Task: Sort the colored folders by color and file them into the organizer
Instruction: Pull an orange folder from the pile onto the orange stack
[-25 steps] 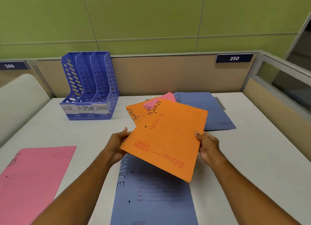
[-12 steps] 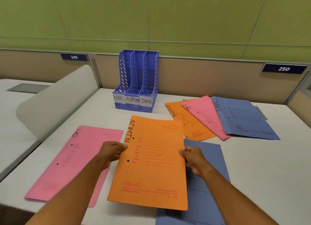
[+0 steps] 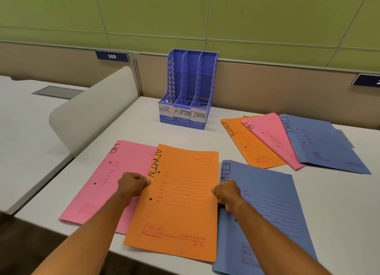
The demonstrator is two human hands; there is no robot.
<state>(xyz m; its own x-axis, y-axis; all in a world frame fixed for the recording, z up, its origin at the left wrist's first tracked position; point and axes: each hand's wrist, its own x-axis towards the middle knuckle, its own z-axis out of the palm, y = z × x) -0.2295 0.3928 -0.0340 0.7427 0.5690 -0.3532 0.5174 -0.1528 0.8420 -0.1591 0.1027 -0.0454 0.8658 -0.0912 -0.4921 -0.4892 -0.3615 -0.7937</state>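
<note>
Both hands are pinching the orange ADMIN folder (image 3: 178,200) by its side edges: left hand (image 3: 131,185) w/ thumb on top, right hand (image 3: 227,193) likewise. It's lying between the pink HR folder (image 3: 107,180) and blue FINANCE folder (image 3: 265,209), overlapping both (risk: dragging neighbours or sliding off the desk (image 3: 141,128) edge). Thin card, flat, looking floppy. Organizer (image 3: 188,93) is standing well behind.

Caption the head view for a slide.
Both hands, left and right, hold an orange folder between pink and blue folders, before the organizer.
</note>
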